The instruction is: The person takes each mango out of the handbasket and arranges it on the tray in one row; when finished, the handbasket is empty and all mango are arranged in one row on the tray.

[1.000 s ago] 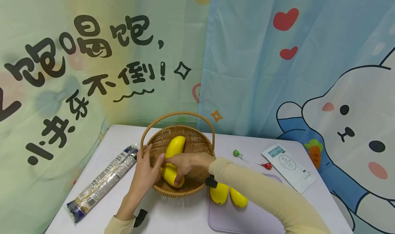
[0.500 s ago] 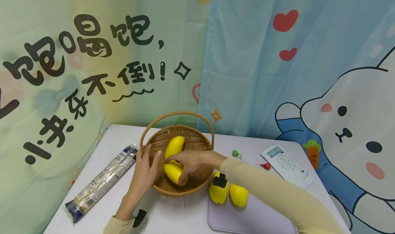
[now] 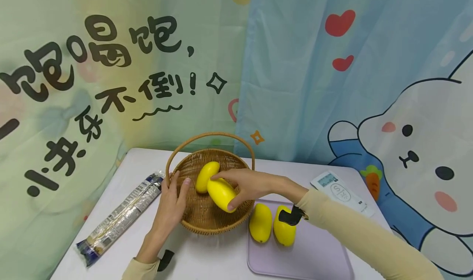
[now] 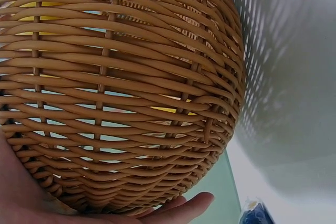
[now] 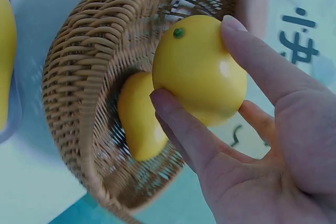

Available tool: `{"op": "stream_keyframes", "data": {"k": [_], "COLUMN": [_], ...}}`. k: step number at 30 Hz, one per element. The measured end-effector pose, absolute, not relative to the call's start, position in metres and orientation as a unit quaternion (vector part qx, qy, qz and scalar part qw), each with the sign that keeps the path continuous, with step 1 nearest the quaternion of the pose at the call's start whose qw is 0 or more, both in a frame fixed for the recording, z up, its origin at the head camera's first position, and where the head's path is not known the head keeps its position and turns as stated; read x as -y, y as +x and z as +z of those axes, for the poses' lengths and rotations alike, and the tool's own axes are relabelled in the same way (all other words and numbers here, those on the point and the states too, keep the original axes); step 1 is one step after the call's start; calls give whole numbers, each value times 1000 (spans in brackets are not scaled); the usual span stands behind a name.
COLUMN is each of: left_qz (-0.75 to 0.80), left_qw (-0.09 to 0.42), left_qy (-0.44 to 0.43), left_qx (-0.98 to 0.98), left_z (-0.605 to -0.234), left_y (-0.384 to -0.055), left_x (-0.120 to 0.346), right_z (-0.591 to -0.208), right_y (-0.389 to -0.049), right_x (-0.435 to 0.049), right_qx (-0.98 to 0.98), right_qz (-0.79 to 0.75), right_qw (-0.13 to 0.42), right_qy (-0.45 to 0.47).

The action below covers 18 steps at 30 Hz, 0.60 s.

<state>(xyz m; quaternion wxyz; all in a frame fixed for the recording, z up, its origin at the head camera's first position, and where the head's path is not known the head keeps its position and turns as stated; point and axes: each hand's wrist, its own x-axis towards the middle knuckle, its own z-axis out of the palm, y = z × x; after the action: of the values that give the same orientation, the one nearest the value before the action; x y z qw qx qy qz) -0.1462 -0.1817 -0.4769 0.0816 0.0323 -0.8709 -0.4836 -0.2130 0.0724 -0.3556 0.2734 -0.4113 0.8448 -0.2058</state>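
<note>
My right hand (image 3: 255, 183) holds a yellow mango (image 3: 221, 193) between thumb and fingers, over the inside of a brown wicker basket (image 3: 197, 220). In the right wrist view the held mango (image 5: 202, 69) shows a small green stem end, and a second mango (image 5: 140, 119) lies lower down against the weave. My left hand (image 3: 171, 202) grips the basket's left side at the rim, thumb toward the inside. The left wrist view shows its fingers (image 4: 181, 211) along the outer wicker wall (image 4: 142, 85).
Two more mangoes (image 3: 260, 222) lie on a lilac tray (image 3: 314, 251) to the basket's right. A white device with a display (image 3: 340, 191) is at the back right. At the left lies a long silver packet (image 3: 122, 214). A curtain (image 3: 288, 107) hangs behind the table.
My right hand has lifted one mango off the basket's floor and moved it to the right. The left hand keeps its hold. The two lollipops are now hidden behind the right arm.
</note>
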Motion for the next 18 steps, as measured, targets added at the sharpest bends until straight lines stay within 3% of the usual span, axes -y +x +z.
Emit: {"op": "stream_keyframes", "data": {"k": [18], "left_qz": [-485], "left_qw": [74], "left_qy": [31], "left_qx": [871], "left_z": [-477], "left_y": [-145], "left_x": [183], "right_z": [-306], "right_y": [-182], "right_x": [-175], "right_qx": [-845], "right_qz": [-379], "right_qw": [238], "right_qy": [-293]}}
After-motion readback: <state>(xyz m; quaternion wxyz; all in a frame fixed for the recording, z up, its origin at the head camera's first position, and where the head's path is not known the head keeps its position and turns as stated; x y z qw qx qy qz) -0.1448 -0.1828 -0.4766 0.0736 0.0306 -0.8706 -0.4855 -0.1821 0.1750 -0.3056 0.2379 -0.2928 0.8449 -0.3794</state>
